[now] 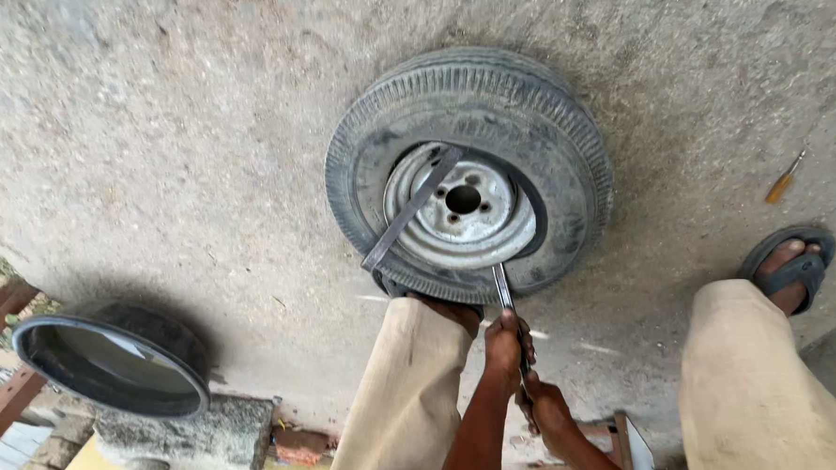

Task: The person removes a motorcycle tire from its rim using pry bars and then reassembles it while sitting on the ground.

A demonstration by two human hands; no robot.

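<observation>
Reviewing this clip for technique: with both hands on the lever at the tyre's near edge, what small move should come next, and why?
Probably lever the tyre iron down toward the body. Both hands, left hand and right hand, grip its handle, its tip sits between tyre and rim, and a second bar already holds the left side.

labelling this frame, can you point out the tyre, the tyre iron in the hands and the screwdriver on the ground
tyre (565, 153): head view, on the tread at its right side
tyre iron (502, 286): head view, on the shaft below the rim
screwdriver (780, 187): head view, on its orange handle
</observation>
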